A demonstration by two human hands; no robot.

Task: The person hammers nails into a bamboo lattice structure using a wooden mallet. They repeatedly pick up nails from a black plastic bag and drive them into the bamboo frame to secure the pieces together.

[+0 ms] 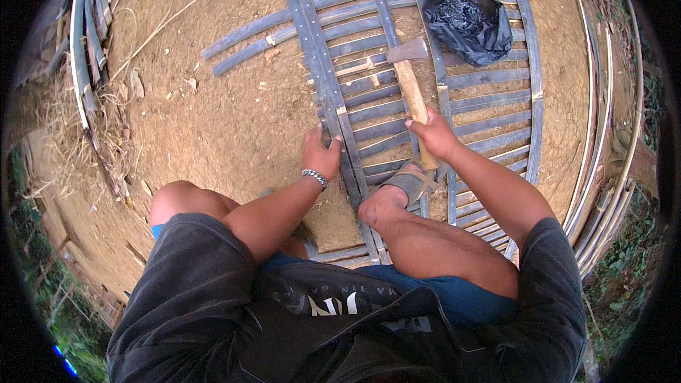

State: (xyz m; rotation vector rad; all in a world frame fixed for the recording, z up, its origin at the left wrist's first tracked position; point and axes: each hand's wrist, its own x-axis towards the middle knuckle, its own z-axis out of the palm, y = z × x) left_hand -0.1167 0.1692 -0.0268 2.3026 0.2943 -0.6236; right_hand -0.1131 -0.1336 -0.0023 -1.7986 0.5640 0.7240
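My right hand [434, 135] is closed around the wooden handle of a hatchet [407, 81]. Its broad, worn metal head lies at the far end, over a panel of dark bamboo slats [489, 104] nailed together in a lattice. At the panel's left side, my left hand [323, 158], with a chain bracelet at the wrist, grips the edge of a long double slat [320, 64]. The thumb lies against that slat, while part of the fingers is hidden. My sandalled foot [408, 184] rests on the panel, close below the hatchet handle.
A black plastic bag [468, 23] of nails sits open on the panel's far right. Two slat ends [245, 35] stick out to the left. Bamboo strips [84, 42] lie at the left, and long poles [606, 191] run along the right. Bare dirt surrounds the panel.
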